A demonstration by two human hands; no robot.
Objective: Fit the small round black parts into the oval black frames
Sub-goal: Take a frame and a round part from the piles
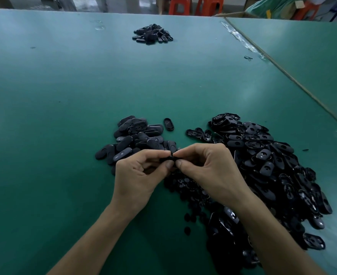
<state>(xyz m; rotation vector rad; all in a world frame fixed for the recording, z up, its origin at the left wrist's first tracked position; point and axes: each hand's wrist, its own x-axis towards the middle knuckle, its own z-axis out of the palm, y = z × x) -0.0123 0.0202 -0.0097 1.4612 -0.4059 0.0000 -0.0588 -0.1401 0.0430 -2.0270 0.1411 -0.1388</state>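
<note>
My left hand [139,175] and my right hand [207,169] meet at the middle of the table and together pinch one small black piece [170,158] between thumbs and fingertips; most of it is hidden. A big heap of glossy oval black frames [272,165] lies to the right. A heap of matte oval pieces [135,137] lies just behind my left hand. Small round black parts [187,187] lie scattered under and below my right hand.
A single oval frame [168,124] lies alone between the two near heaps. A third small pile of black pieces [152,34] sits far back on the green table [64,96]. A taped seam [243,40] joins a second table on the right. Red stools [195,5] stand beyond.
</note>
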